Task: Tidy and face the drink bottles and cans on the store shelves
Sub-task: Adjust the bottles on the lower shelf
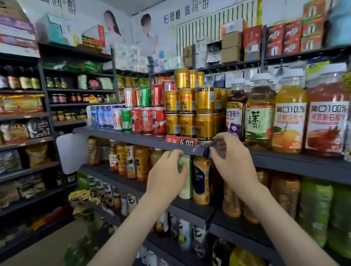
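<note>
My left hand (166,175) grips a pale green bottle (187,185) that stands upright on the second shelf, just under the upper shelf's front edge (129,138). A yellow and dark blue bottle (201,180) stands right beside it. My right hand (233,162) is at the upper shelf's edge, with thumb and fingers curled round a small grey thing (218,148) that is too blurred to name. Amber bottles (231,199) stand below that hand. Stacked gold cans (204,110) stand on the upper shelf behind my fingers.
Red and green cans (147,122) fill the upper shelf to the left. Large juice bottles (289,121) stand to the right. A red price tag (181,141) hangs on the shelf edge. Lower shelves hold more bottles. Snack shelves (17,140) line the left wall across a narrow aisle.
</note>
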